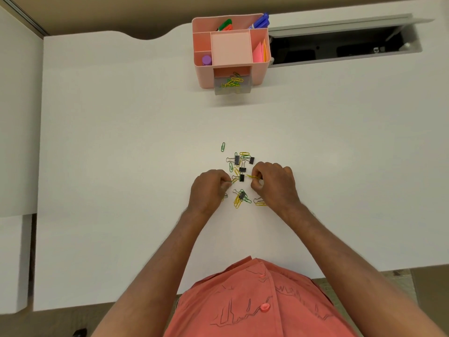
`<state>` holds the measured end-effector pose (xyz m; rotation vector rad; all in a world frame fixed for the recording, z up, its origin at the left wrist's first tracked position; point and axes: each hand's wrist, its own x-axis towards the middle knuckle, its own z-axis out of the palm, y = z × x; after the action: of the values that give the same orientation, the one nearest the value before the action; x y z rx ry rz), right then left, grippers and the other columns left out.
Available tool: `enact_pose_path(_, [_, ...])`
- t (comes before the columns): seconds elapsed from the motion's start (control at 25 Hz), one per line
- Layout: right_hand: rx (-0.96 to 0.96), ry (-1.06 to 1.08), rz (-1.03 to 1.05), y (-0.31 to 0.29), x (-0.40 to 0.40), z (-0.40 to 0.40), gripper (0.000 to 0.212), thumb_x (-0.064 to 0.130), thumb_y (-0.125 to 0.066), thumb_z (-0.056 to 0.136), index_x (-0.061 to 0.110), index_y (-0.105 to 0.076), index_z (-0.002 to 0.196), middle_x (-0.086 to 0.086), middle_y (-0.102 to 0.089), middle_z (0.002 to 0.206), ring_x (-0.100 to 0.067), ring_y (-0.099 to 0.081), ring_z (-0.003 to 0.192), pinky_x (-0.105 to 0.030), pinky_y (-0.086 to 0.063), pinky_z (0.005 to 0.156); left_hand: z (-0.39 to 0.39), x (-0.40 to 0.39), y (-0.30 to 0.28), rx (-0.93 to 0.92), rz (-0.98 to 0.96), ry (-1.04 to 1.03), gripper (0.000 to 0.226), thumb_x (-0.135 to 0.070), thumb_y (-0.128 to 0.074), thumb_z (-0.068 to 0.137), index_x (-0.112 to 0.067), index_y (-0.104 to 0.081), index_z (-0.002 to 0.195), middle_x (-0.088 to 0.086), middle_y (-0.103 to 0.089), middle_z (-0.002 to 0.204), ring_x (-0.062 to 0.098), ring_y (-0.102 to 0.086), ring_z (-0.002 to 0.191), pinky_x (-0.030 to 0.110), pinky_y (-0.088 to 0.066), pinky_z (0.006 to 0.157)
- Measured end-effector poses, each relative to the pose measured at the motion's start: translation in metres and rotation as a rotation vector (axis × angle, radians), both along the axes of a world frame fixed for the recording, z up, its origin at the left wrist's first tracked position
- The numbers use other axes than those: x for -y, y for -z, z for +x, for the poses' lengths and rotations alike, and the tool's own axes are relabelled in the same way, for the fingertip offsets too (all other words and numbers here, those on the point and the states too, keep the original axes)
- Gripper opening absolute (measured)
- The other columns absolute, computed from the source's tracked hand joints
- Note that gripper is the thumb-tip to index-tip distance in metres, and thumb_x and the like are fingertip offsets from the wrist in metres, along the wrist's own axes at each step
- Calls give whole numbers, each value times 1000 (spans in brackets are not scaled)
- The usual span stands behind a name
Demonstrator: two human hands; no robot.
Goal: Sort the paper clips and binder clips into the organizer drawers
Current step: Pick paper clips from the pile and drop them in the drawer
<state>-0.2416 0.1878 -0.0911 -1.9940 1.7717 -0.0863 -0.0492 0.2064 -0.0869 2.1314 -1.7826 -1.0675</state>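
Observation:
A loose pile of green and yellow paper clips and black binder clips lies in the middle of the white desk. My left hand pinches a paper clip at the pile's left side. My right hand pinches a yellow paper clip at the pile's right side. One green paper clip lies apart, just beyond the pile. At the desk's far edge stands the pink organizer. Its clear drawer is pulled out and holds several green and yellow paper clips.
The organizer's top compartments hold markers, pink sticky notes and a purple cap. An open cable slot is cut into the desk right of the organizer. The desk's near edge runs by my torso.

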Motion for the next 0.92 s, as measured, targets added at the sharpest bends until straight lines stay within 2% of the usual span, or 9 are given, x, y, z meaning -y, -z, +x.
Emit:
enact_pose_path(0.12, [226, 134, 120, -10, 4, -5, 7, 27, -68, 89, 32, -64, 91, 16, -66, 82, -6, -59, 78, -33, -43, 84, 5, 6, -7, -276, 53, -264, 5, -17, -75, 87, -22, -76, 86, -11, -71, 76, 4, -66, 69, 24, -55, 65])
enact_pose_path(0.24, [457, 262, 204, -30, 24, -5, 8, 28, -70, 87, 33, -65, 89, 21, -66, 81, -2, -54, 62, -25, -48, 66, 10, 19, -19, -445, 38, -419, 11, -9, -73, 88, -19, -76, 89, -5, -74, 75, 4, -68, 62, 19, -52, 59])
enact_pose_path(0.32, [545, 278, 175, -49, 46, -1, 8, 27, -69, 85, 34, -65, 89, 23, -67, 84, -1, -50, 58, -20, -46, 57, 13, 30, -30, -527, 3, -476, 10, -6, -73, 88, -16, -75, 91, -1, -74, 77, 7, -69, 64, 22, -55, 65])
enact_pose_path(0.44, [598, 252, 61, -73, 90, 11, 8, 27, -68, 83, 32, -66, 90, 22, -67, 84, -1, -48, 58, -21, -45, 59, 17, 51, -48, -575, -72, -493, 11, -6, -72, 88, -15, -75, 93, 1, -76, 80, 10, -70, 69, 28, -59, 76])
enact_pose_path(0.56, [484, 152, -138, -88, 141, 27, 7, 27, -67, 86, 29, -65, 92, 17, -67, 86, -3, -51, 62, -28, -46, 71, 21, 87, -67, -532, -196, -461, 15, -7, -72, 88, -22, -74, 89, -4, -75, 76, 8, -70, 69, 25, -57, 73])
enact_pose_path(0.68, [226, 14, -307, -87, 183, 43, 10, 26, -68, 90, 25, -66, 99, 10, -70, 96, -11, -60, 85, -38, -46, 86, 24, 130, -81, -467, -311, -412, 22, -9, -72, 87, -31, -71, 83, -11, -73, 76, 5, -68, 67, 14, -50, 62])
enact_pose_path(0.8, [55, -64, -355, -74, 208, 53, 11, 26, -67, 94, 23, -66, 103, 4, -71, 101, -20, -61, 96, -38, -42, 87, 25, 166, -86, -376, -383, -339, 23, -6, -70, 88, -29, -71, 84, -15, -70, 79, 3, -65, 69, 9, -47, 61])
enact_pose_path(0.92, [-8, -91, -333, -61, 221, 54, 13, 28, -64, 97, 24, -71, 107, 3, -74, 104, -22, -63, 99, -39, -41, 88, 23, 195, -82, -269, -441, -248, 19, -4, -67, 89, -22, -73, 91, -13, -67, 86, 1, -64, 75, 14, -54, 69])
